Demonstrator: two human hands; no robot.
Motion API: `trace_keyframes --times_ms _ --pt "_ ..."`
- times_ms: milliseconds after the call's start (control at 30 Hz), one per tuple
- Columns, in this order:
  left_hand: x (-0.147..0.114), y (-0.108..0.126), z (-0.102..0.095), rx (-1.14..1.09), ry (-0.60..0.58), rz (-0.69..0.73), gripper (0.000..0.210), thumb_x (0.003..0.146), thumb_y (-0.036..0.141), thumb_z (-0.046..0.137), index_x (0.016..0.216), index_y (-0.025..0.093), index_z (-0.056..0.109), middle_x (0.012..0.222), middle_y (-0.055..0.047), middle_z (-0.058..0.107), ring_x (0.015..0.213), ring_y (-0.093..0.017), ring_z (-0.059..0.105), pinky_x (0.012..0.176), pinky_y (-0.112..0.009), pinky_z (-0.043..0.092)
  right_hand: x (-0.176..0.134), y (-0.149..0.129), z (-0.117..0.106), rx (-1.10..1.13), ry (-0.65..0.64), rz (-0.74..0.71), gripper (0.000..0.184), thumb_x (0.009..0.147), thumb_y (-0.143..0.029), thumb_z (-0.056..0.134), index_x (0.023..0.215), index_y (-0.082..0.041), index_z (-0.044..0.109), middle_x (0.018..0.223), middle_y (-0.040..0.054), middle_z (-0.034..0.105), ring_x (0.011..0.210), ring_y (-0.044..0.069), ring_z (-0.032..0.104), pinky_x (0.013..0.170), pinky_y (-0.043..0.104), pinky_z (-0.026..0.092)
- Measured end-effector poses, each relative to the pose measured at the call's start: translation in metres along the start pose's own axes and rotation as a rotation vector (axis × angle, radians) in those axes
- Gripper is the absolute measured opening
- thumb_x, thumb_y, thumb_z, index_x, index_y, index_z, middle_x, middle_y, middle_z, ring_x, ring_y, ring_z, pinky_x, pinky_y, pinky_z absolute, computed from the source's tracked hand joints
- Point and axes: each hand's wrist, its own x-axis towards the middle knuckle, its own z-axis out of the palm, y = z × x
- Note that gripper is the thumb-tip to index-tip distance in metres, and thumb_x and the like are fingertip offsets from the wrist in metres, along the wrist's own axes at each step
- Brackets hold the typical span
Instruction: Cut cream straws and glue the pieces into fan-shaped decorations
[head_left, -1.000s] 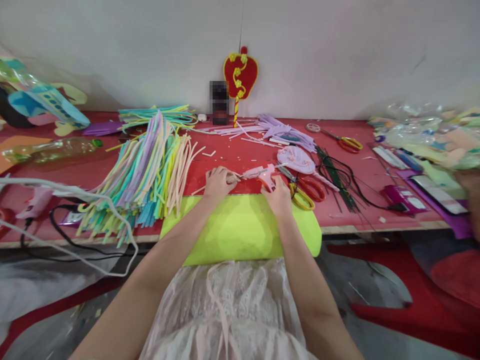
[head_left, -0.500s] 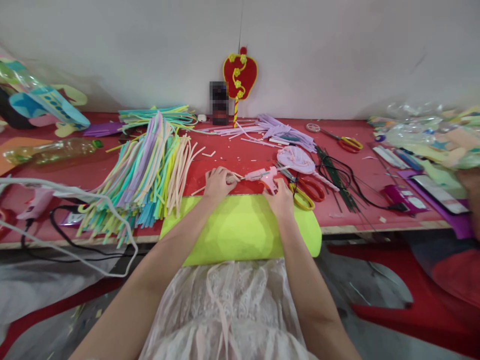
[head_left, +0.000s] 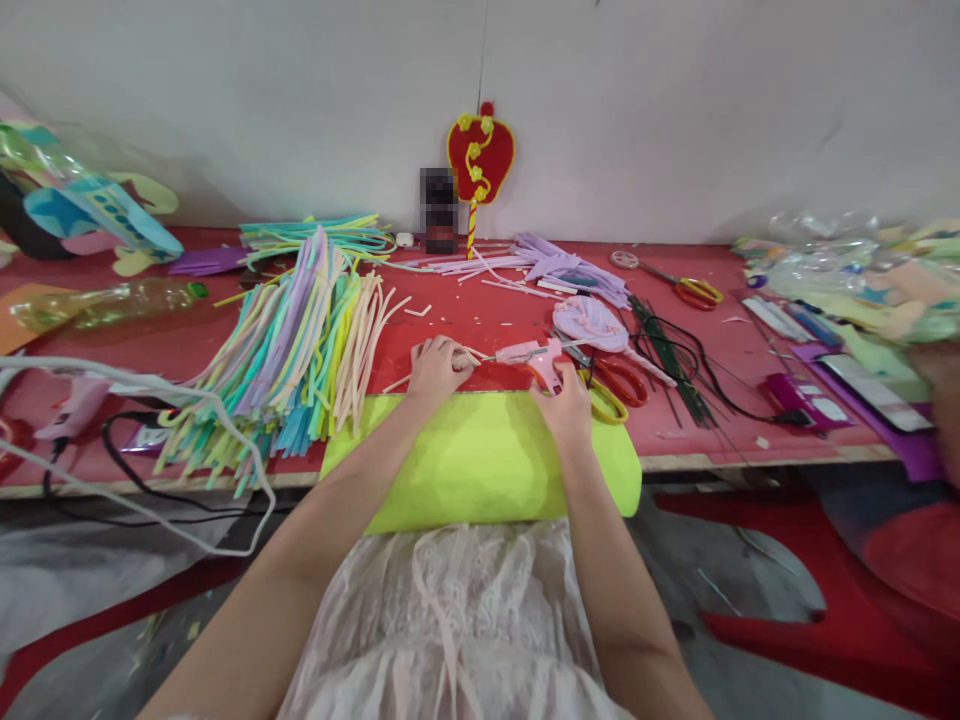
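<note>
My right hand (head_left: 564, 400) is closed round the handle of a pink hot glue gun (head_left: 523, 353). The gun's nozzle points left at my left hand (head_left: 439, 368), whose fingers are pinched on a cream pipe cleaner (head_left: 471, 354). Part of that pipe cleaner is hidden behind the fingers. Beneath both forearms a bright yellow-green sheet (head_left: 465, 460) hangs over the table's front edge. Just right of the glue gun lie scissors (head_left: 624, 380) with red and yellow handles and a coiled lilac pipe-cleaner piece (head_left: 589, 322).
A big pile of pastel pipe cleaners (head_left: 289, 350) lies left, near a second glue gun (head_left: 79, 405) and white cable (head_left: 225, 400). Behind stands a red fan-shaped ornament (head_left: 480, 160). Right are green wire stems (head_left: 671, 370), more scissors (head_left: 694, 290) and a purple box (head_left: 810, 400).
The glue gun in my right hand has shifted very slightly right and tilted a little. My left hand stays almost where it was.
</note>
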Motion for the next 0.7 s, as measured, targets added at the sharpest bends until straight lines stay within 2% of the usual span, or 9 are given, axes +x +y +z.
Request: trace_keyframes --times_ms 200,300,400,500,567,633,700 --pt "0.002 -0.002 0.001 0.005 -0.001 0.004 0.026 0.075 0.035 0.062 0.098 0.024 0.058 0.106 -0.004 0.058 0.103 -0.023 0.050 0.094 -0.040 0.029 0.036 0.000 0.001 0.003 0.196 0.064 0.052 0.076 -0.050 0.056 0.113 -0.013 0.050 0.105 0.0164 0.058 0.096 0.027 0.056 0.085 0.040 0.043" --pt "0.001 -0.002 0.001 -0.001 0.007 0.010 0.025 0.076 0.034 0.060 0.098 0.024 0.058 0.106 -0.004 0.058 0.102 -0.023 0.051 0.093 -0.039 0.029 0.054 0.004 0.005 -0.042 0.125 0.180 0.051 0.077 -0.050 0.054 0.108 -0.009 0.052 0.107 0.0211 0.054 0.096 0.031 0.054 0.081 0.044 0.043" --pt "0.001 -0.002 0.001 0.002 -0.008 0.006 0.025 0.077 0.036 0.059 0.099 0.024 0.058 0.107 -0.004 0.059 0.103 -0.023 0.050 0.093 -0.039 0.030 0.055 0.001 0.007 -0.127 0.086 0.226 0.050 0.081 -0.049 0.047 0.109 -0.008 0.053 0.113 0.0245 0.047 0.101 0.034 0.050 0.080 0.048 0.042" --pt "0.001 -0.002 0.001 0.010 -0.005 0.008 0.026 0.076 0.036 0.059 0.099 0.025 0.058 0.107 -0.004 0.059 0.104 -0.023 0.049 0.093 -0.039 0.030 0.043 -0.012 0.006 -0.199 0.167 0.144 0.047 0.084 -0.045 0.043 0.116 -0.011 0.051 0.118 0.0236 0.044 0.110 0.036 0.042 0.086 0.053 0.036" --pt "0.001 -0.001 0.001 0.010 -0.001 0.005 0.025 0.076 0.035 0.060 0.099 0.025 0.058 0.107 -0.004 0.059 0.104 -0.024 0.049 0.094 -0.039 0.029 0.032 -0.026 0.009 -0.190 0.188 0.036 0.039 0.087 -0.039 0.041 0.115 -0.015 0.054 0.118 0.0200 0.046 0.109 0.034 0.041 0.088 0.052 0.034" --pt "0.000 0.000 0.000 0.010 -0.004 -0.007 0.025 0.076 0.035 0.060 0.099 0.025 0.058 0.107 -0.004 0.059 0.104 -0.024 0.050 0.094 -0.039 0.029 0.020 -0.040 0.017 -0.150 0.110 -0.092 0.032 0.089 -0.034 0.037 0.107 -0.018 0.058 0.112 0.0158 0.050 0.104 0.030 0.044 0.089 0.048 0.034" --pt "0.000 0.001 0.000 0.011 -0.004 -0.022 0.026 0.076 0.035 0.060 0.100 0.026 0.057 0.107 -0.004 0.060 0.104 -0.024 0.050 0.095 -0.039 0.028 0.010 -0.053 0.029 -0.123 -0.022 -0.177 0.030 0.089 -0.032 0.038 0.106 -0.018 0.059 0.104 0.0138 0.053 0.099 0.028 0.047 0.086 0.044 0.036"
